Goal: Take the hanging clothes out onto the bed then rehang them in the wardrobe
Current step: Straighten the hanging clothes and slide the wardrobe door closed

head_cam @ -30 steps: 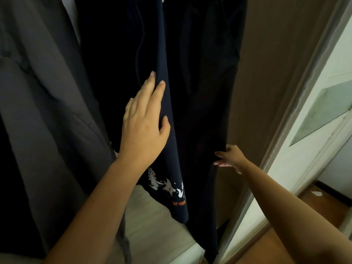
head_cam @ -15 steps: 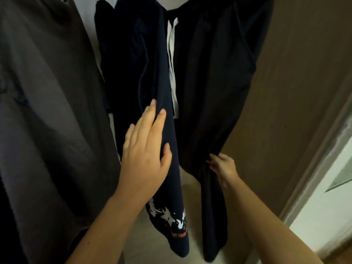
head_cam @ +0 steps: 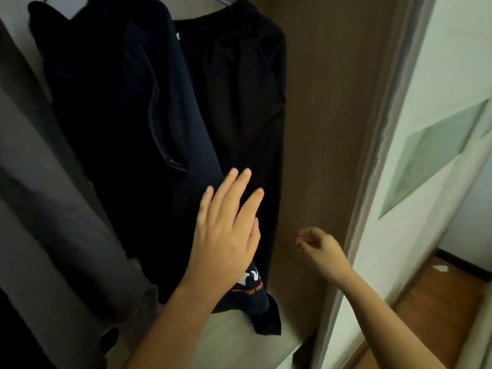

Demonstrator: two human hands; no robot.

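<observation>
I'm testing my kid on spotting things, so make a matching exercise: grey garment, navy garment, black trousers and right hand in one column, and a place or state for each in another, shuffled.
1. grey garment
2. navy garment
3. black trousers
4. right hand

A. hangs next to the brown side wall
B. fingers loosely curled, holding nothing
C. hangs furthest left
D. orange and white print near the hem

Pairs: 1-C, 2-D, 3-A, 4-B.

Orange lettering (head_cam: 254,289) of navy garment (head_cam: 127,129) half behind left hand (head_cam: 226,235) (grey garment (head_cam: 53,209) partly off-frame)
</observation>
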